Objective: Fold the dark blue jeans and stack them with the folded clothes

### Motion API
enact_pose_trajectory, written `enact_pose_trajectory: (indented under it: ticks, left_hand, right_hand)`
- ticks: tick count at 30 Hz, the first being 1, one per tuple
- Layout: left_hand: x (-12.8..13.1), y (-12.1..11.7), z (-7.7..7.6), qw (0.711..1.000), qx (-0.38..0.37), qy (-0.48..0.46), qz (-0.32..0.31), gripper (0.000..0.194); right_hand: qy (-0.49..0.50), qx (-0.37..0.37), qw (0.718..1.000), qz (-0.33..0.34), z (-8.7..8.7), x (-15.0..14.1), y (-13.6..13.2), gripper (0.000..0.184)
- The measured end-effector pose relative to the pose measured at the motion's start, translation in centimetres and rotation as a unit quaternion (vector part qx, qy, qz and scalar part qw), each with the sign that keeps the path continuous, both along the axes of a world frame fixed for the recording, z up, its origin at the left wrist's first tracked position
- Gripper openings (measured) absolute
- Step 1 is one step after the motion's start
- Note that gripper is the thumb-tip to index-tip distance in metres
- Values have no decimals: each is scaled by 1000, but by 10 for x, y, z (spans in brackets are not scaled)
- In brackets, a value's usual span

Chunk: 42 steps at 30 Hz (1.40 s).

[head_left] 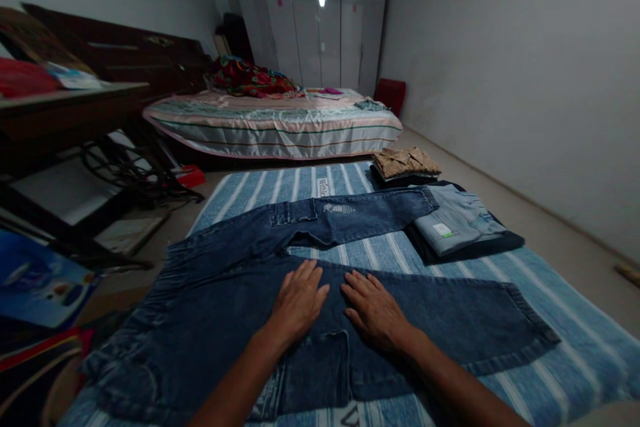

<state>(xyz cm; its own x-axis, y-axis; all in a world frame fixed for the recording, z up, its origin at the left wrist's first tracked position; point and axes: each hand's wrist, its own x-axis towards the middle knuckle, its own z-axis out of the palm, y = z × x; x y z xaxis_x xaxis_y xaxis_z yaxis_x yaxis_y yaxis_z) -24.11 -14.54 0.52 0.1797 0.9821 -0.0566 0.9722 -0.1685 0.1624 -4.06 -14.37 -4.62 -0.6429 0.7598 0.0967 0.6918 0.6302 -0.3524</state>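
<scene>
Denim, dark blue, lies spread across the striped blue cover (pixel 383 252) right in front of the person: a pair of jeans (pixel 240 310) with its waistband (pixel 134 327) to the left and both legs running right. Laid sideways like that, I suppose, the whole length comes within reach of both arms. The left hand (pixel 300 297) and the right hand (pixel 374 307) rest flat on the nearer leg, apart from each other, fingers extended and gripping nothing; palms down, they probably keep the cloth level. A cargo pocket (pixel 315 373) sits just on the near side of them. Beyond the legs, pale folded jeans (pixel 463 217) lie on dark cloth (pixel 500 245), and a tan patterned garment (pixel 407 161) tops another pile, both seemingly set aside to leave working room. The farther leg's hem reaches the pale pair.
</scene>
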Motion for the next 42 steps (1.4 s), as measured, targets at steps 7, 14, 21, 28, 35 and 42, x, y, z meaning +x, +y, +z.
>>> enact_pose_trajectory:
  ticks: [7,14,21,28,35,42]
  left_hand:
    - [15,7,-37,997,16,10,-71,49]
    - [9,4,-52,994,58,41,-84,54]
    - [8,3,-53,994,65,33,-87,56]
    - [9,2,-49,994,57,25,-86,57]
    - [8,2,-51,994,61,27,-83,56]
    - [8,3,-52,995,52,28,-77,57]
  right_hand:
    - [17,7,1000,2,-2,-1,1,48]
    - [21,14,1000,-7,-8,-2,1,48]
    - [10,-9,1000,-15,-2,9,-3,55]
    - [-11,-9,999,-38,1,24,-6,59]
    - [22,-19,999,-24,3,12,-18,57]
    - [-31,-4,998,-56,-8,38,-11,58]
